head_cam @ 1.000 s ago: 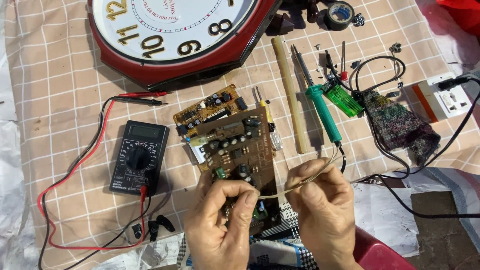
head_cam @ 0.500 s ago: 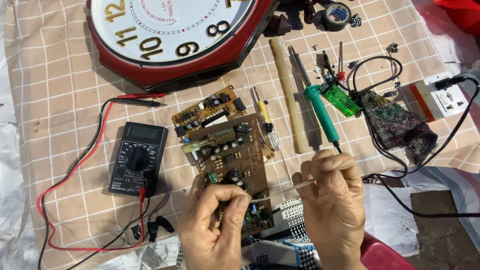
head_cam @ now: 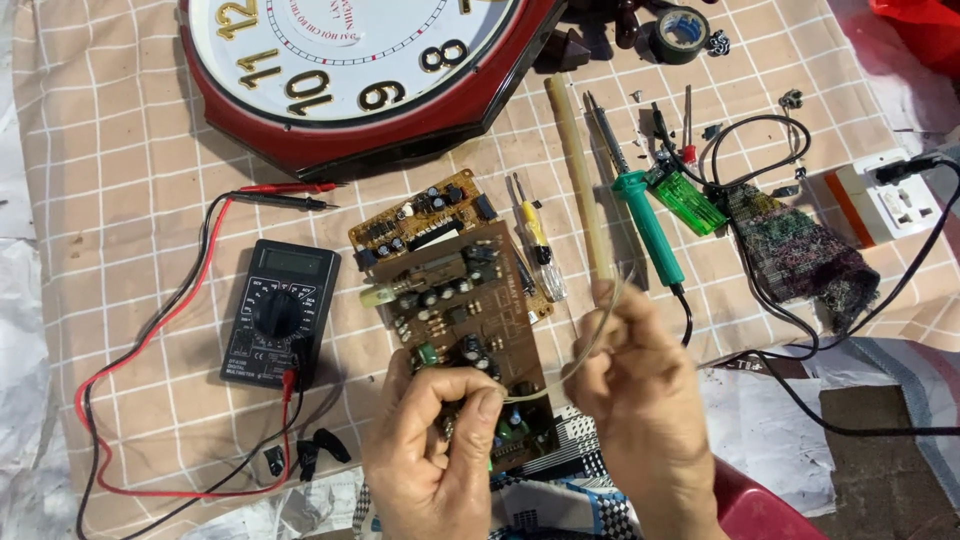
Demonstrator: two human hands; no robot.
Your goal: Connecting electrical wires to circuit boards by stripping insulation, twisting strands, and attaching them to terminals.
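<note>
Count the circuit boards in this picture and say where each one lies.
2: a brown circuit board gripped by the left hand, and a tan circuit board on the cloth, partly beneath it. Others may be hidden.

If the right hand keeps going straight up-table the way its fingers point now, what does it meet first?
Likely the long pale stick: the right hand points up the table just below its near end. The green-handled soldering iron lies just beside it. The hand's height above the cloth is unclear.

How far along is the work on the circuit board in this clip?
Set out: multimeter with leads plugged in, green soldering iron lying unused on the cloth. In hand: left hand holds the brown circuit board; right hand bends a thin pale strand toward it. No soldering under way yet.
</note>
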